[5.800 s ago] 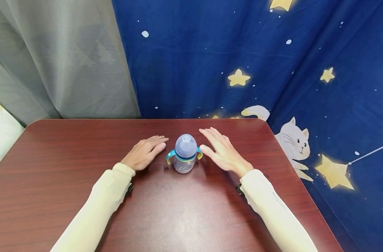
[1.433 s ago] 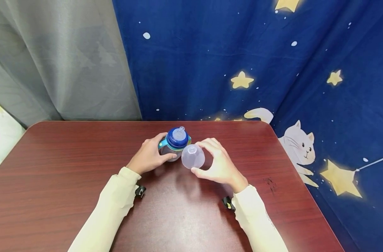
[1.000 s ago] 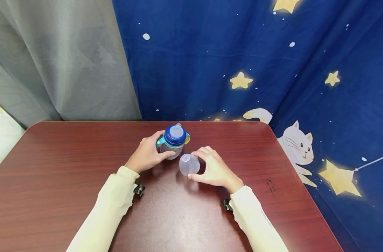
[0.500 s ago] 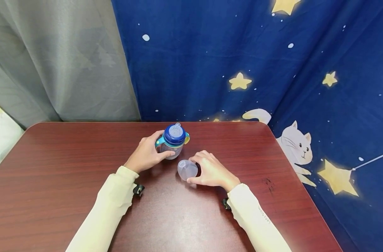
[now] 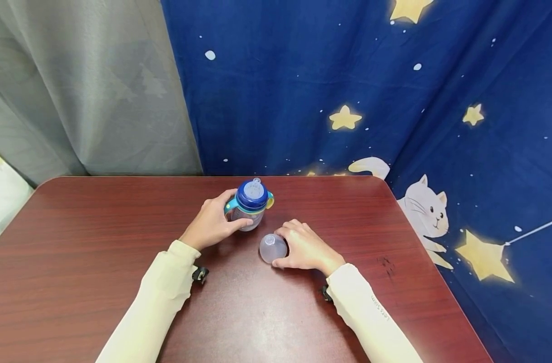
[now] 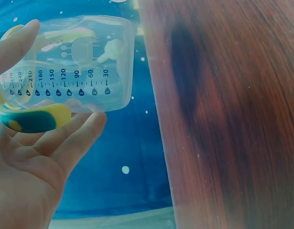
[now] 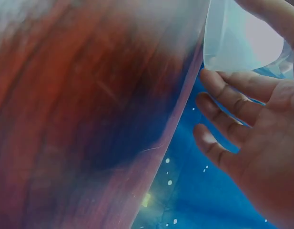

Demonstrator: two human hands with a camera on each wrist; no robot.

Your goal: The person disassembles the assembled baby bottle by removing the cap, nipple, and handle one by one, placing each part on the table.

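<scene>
My left hand grips a baby bottle by its body, thumb in front, around one handle. The bottle has a blue collar, a clear teat on top and two turquoise-and-yellow handles. In the left wrist view, its clear body with printed volume marks stands off the table surface. To the right and nearer me, my right hand holds the translucent domed bottle cap between thumb and fingers, dome up, low over the table. The right wrist view shows the cap at the fingertips.
Both hands are over a dark red wooden table. Its far edge meets a blue curtain with stars and a cat, and a grey curtain on the left. Dark marks show on the tabletop at right.
The cap has come off the bottle. My right hand has lowered it toward me, then shifted it slightly right. My left hand has taken hold of the bottle and barely moves now.
</scene>
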